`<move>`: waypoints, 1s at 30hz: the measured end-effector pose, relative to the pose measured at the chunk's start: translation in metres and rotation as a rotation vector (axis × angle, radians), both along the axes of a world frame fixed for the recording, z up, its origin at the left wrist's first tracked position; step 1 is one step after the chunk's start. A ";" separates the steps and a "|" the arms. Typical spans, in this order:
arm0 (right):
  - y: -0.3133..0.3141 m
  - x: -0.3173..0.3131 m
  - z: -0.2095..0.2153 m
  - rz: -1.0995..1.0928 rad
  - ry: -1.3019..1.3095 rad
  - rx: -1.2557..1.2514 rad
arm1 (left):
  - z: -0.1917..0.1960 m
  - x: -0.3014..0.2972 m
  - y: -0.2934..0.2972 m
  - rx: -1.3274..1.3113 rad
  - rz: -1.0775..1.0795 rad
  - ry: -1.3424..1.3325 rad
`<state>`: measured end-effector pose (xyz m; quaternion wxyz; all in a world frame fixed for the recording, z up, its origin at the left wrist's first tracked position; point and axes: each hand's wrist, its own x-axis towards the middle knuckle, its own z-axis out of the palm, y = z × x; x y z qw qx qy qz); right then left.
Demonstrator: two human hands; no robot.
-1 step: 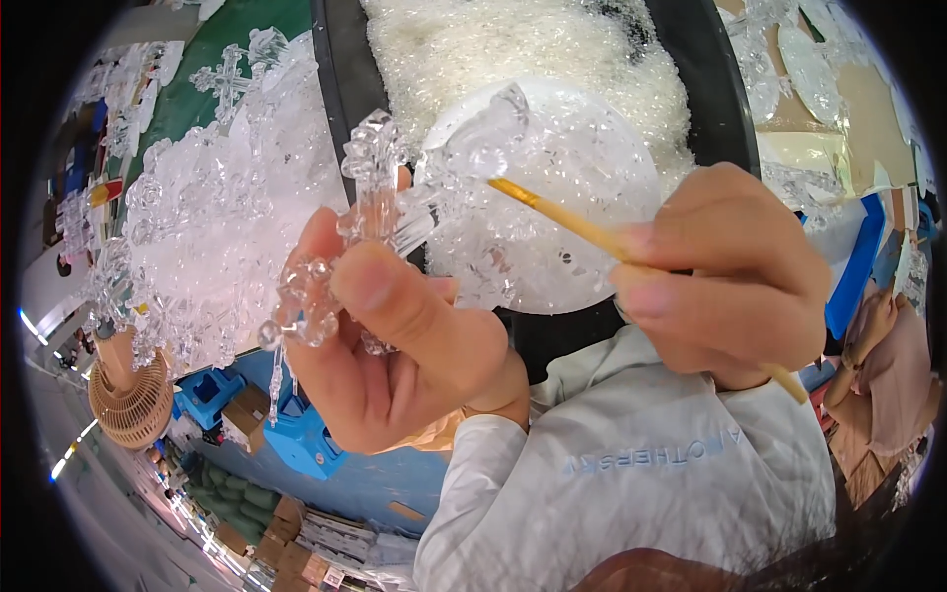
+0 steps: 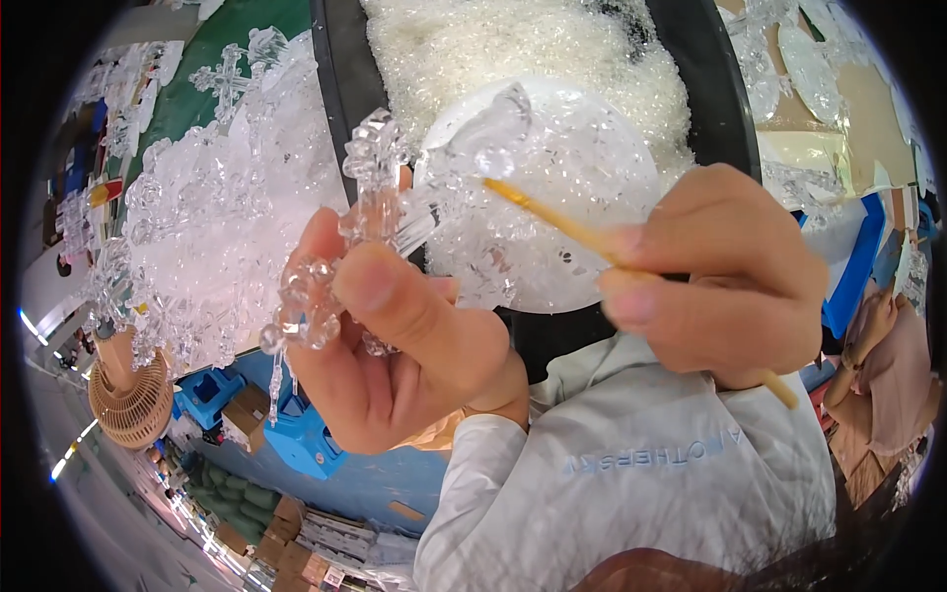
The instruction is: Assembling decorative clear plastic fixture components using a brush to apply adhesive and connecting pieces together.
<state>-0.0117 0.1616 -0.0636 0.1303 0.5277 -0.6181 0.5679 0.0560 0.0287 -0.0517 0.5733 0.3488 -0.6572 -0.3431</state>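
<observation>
Far left: heap of clear crystal pieces covers green table, spilling toward its near edge. Tan basket and blue crates on floor below.

Left hand grasps clear crystal ornament, thumb pressing it against fingers, lifted close to face so work end stays visible and steady.

Right hand pinches thin yellow stick, tip touching ornament's upper arm.

Behind, white bowl sits at near rim of black tub of clear beads. Raised hands block tub's near edge.

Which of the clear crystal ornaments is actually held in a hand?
The clear ornament pinched in the left hand, raised over the black tub's rim. The other ornaments lie loose in the pile at left, untouched.
</observation>
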 end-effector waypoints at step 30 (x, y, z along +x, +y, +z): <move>-0.010 0.005 -0.008 -0.026 0.281 -0.122 | -0.006 -0.008 -0.005 -0.053 -0.074 0.117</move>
